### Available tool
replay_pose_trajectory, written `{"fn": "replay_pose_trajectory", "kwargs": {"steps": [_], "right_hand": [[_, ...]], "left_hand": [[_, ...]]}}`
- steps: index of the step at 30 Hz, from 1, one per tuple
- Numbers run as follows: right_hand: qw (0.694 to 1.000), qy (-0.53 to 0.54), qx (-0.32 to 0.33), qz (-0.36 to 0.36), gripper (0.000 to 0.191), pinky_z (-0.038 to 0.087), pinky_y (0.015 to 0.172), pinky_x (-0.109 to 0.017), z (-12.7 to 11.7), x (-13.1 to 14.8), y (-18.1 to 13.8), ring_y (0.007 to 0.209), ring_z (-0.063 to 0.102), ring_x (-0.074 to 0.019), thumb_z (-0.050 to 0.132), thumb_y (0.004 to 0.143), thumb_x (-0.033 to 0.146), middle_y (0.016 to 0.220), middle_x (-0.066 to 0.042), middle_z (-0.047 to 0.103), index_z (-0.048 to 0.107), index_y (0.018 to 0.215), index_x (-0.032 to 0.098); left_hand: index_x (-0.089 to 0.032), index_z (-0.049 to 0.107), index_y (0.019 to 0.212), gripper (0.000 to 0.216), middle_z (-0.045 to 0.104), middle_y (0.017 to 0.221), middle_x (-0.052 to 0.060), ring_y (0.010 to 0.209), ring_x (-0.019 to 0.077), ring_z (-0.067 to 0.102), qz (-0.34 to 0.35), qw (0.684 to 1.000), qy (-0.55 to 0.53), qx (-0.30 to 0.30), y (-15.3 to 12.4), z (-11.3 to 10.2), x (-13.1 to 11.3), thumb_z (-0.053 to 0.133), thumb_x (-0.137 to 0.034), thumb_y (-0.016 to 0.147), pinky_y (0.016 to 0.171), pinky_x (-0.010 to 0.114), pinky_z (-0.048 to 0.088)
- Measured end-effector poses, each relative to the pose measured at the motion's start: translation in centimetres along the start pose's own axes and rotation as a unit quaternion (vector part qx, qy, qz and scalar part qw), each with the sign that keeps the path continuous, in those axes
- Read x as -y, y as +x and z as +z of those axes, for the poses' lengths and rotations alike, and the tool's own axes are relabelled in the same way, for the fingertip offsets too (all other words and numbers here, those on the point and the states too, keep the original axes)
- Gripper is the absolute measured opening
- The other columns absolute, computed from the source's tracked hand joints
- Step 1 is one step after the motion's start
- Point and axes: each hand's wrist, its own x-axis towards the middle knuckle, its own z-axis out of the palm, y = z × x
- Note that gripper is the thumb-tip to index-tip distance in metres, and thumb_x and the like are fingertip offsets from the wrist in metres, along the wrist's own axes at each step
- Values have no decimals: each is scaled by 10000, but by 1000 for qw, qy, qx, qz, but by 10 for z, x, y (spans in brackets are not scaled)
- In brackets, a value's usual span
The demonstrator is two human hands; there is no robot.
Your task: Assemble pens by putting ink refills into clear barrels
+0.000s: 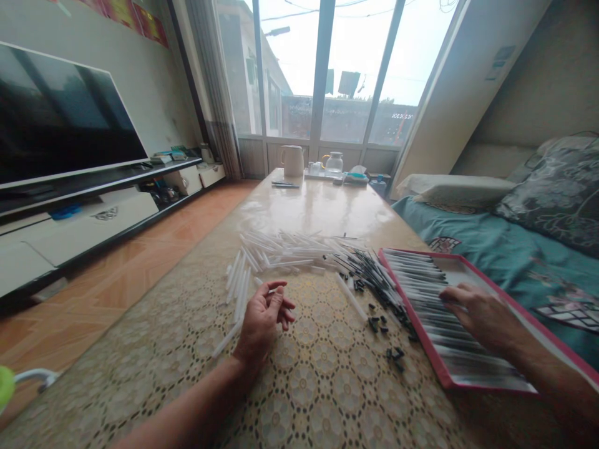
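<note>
Two hands: my right hand (472, 308) lay flat, fingers apart, on pens (421, 280) lying crosswise in the tray (413, 318) at the right edge of the tabletop (318, 209); my left hand (264, 315), loosely curled and empty, rested beside tubes (281, 246).

Glossy and mirror-smooth along the bench (322, 206), with lace-patterned cloth (318, 368) matt beneath the sheen. Translucent, smooth plastic in the tubes (281, 246) at twelve o'clock of the left hand (262, 321). Matt black plastic in the small caps (379, 321) at three o'clock. Soft printed cloth on the bed (505, 249); faintly glossy tile on the floor (154, 249).
</note>
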Motion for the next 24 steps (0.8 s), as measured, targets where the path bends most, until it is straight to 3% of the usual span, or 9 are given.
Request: {"fn": "replay_pose_trajectory", "kwargs": {"steps": [3, 9, 13, 17, 21, 24], "right_hand": [[995, -4, 82, -64, 82, 401, 614, -370, 11, -11, -5, 780, 617, -268, 605, 724, 241, 862, -128, 657, 637, 795, 266], [997, -8, 46, -64, 127, 422, 697, -398, 5, 2, 0, 831, 596, -283, 617, 731, 264, 872, -151, 640, 609, 856, 244], [993, 78, 9, -85, 160, 444, 765, -372, -6, 56, 24, 855, 600, -254, 546, 803, 332, 883, -111, 640, 629, 878, 217], [984, 136, 14, -117, 275, 437, 800, -366, 6, 133, 57, 921, 587, -241, 470, 870, 374, 953, -112, 640, 633, 952, 168], [982, 117, 64, -137, 407, 394, 848, -376, 35, 199, 93, 1005, 553, -261, 486, 861, 449, 1057, -133, 628, 595, 1106, 142], [978, 120, 85, -148, 481, 358, 887, -388, 56, 229, 119, 1060, 523, -278, 446, 871, 494, 1125, -155, 609, 580, 1151, 127]], "left_hand": [[-135, 508, 993, 363, 606, 594, -24, 427, 101, 553, 0, 1000, 6, 1, 0, 1, 0, 619, -387, 757, 359, 184, 398], [-139, 516, 977, 328, 592, 593, -23, 428, 103, 554, 3, 1000, 17, 4, 0, 0, 0, 599, -384, 775, 360, 190, 398], [-154, 525, 969, 284, 586, 625, -11, 451, 117, 565, 28, 997, 60, 35, -3, 3, 3, 576, -375, 798, 382, 217, 426], [-165, 576, 992, 250, 641, 780, 73, 561, 162, 613, 59, 974, 178, 127, -16, 14, -4, 572, -334, 808, 487, 280, 483], [-178, 612, 1113, 391, 657, 1022, 162, 795, 265, 644, 138, 885, 372, 242, -23, 27, -36, 656, -283, 739, 690, 380, 500], [-205, 647, 1071, 360, 671, 1028, 158, 926, 311, 625, 218, 838, 428, 260, 4, 24, -63, 644, -370, 751, 778, 417, 480]]}}
